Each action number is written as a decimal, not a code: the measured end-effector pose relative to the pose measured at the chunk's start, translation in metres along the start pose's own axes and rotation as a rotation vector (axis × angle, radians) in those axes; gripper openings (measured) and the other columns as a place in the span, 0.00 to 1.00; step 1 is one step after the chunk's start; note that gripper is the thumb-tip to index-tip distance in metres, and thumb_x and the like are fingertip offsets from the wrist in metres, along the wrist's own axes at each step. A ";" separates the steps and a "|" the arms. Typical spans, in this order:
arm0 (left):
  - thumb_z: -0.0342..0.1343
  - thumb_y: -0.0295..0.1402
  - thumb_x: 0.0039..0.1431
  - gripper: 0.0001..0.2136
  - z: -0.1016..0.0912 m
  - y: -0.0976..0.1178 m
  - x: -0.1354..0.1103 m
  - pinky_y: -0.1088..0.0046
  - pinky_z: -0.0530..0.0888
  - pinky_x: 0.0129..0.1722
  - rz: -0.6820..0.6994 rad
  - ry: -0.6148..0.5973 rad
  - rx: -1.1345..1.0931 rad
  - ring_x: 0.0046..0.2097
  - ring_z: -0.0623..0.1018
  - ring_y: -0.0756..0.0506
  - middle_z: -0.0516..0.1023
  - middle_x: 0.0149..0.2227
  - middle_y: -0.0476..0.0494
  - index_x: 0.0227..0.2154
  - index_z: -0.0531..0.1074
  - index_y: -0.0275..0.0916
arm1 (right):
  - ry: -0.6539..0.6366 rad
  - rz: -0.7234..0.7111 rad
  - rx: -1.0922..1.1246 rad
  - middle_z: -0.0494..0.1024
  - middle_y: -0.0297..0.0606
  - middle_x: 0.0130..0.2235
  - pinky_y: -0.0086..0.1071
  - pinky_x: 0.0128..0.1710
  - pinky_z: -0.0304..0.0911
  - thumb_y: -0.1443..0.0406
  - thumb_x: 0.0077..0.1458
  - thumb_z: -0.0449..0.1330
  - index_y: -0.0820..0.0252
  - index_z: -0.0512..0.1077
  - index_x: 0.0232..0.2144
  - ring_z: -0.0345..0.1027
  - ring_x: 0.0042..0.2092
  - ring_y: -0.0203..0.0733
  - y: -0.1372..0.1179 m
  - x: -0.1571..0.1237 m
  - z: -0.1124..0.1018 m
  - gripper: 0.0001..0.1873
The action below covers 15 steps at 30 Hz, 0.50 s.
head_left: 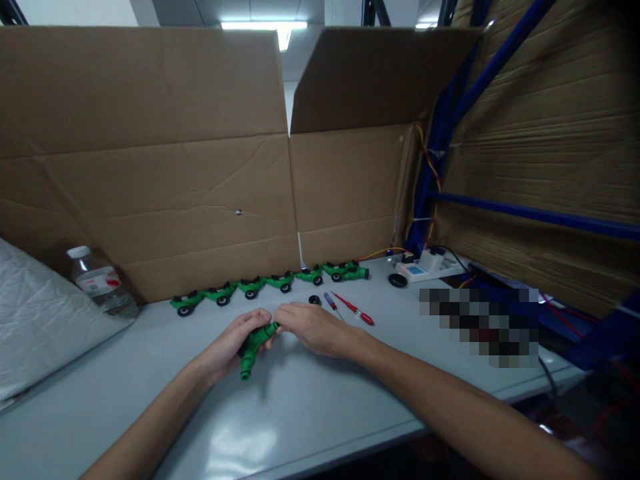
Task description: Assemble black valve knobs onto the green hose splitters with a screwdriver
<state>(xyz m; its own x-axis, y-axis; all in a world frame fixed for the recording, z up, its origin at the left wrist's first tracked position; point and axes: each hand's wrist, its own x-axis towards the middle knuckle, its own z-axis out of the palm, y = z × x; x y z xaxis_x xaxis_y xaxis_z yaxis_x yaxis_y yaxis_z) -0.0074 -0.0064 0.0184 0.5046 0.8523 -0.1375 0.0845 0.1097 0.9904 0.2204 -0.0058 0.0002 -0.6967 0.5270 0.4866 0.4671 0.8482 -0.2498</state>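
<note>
Left grip [233, 341] is closed around a green part [251, 348], holding it tilted just above the worktop [360, 393], with one tubular end pointing down toward the person and the other slanting up to the right. The left hand's thumb side is uppermost, and fingertips show past the part's far side. Right grip [313, 328] meets it at the upper end, palm downward, back of the hand toward the camera, fingers bent and bunched; whether the fingertips pinch the part cannot be told, as the knuckles cover them. The two hands almost touch. The left forearm rises diagonally from the lower left edge, while the right forearm stretches in a long slant from the lower right corner.

Just beyond the right hand lie a black wheel [315, 300], a blue screwdriver [331, 303] and a red screwdriver [355, 309], the last two side by side. Behind these, a row of green-and-black wheeled pieces [251, 288] runs along the base of the cardboard wall [210, 193]. Farther right stand a black ring [398, 281] and a white power strip [433, 268]; at far left, a plastic bottle [103, 283] leans behind a pale padded bag [45, 327].
</note>
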 end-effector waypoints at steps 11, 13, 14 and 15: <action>0.61 0.46 0.66 0.15 0.002 -0.001 0.001 0.78 0.69 0.28 0.026 0.027 -0.002 0.29 0.75 0.49 0.78 0.27 0.46 0.34 0.73 0.38 | -0.007 -0.009 -0.068 0.77 0.40 0.43 0.34 0.44 0.63 0.68 0.74 0.53 0.58 0.70 0.43 0.69 0.43 0.43 0.000 -0.003 -0.003 0.06; 0.61 0.47 0.65 0.15 0.002 -0.002 0.001 0.78 0.69 0.28 0.031 0.027 -0.004 0.29 0.75 0.49 0.78 0.28 0.46 0.34 0.73 0.38 | -0.010 0.004 -0.079 0.77 0.39 0.43 0.34 0.43 0.63 0.69 0.74 0.53 0.58 0.70 0.43 0.70 0.43 0.43 0.000 -0.003 -0.004 0.06; 0.61 0.47 0.65 0.15 0.002 -0.002 0.001 0.78 0.69 0.28 0.034 0.027 -0.004 0.29 0.75 0.49 0.78 0.28 0.46 0.34 0.73 0.38 | -0.012 0.007 -0.086 0.76 0.39 0.43 0.33 0.43 0.63 0.68 0.74 0.53 0.58 0.70 0.42 0.70 0.43 0.43 0.000 -0.004 -0.004 0.06; 0.61 0.47 0.65 0.16 0.002 -0.002 0.001 0.78 0.69 0.28 0.036 0.029 -0.003 0.29 0.75 0.49 0.78 0.27 0.45 0.33 0.73 0.38 | -0.016 0.009 -0.093 0.76 0.39 0.43 0.33 0.43 0.63 0.68 0.74 0.53 0.58 0.69 0.42 0.70 0.44 0.43 0.000 -0.004 -0.004 0.06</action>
<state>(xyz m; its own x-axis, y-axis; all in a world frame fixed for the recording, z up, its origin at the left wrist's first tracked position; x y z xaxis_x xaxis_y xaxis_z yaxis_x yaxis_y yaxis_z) -0.0052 -0.0071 0.0167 0.4825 0.8700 -0.1016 0.0643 0.0805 0.9947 0.2248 -0.0082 0.0015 -0.7005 0.5357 0.4715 0.5211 0.8354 -0.1748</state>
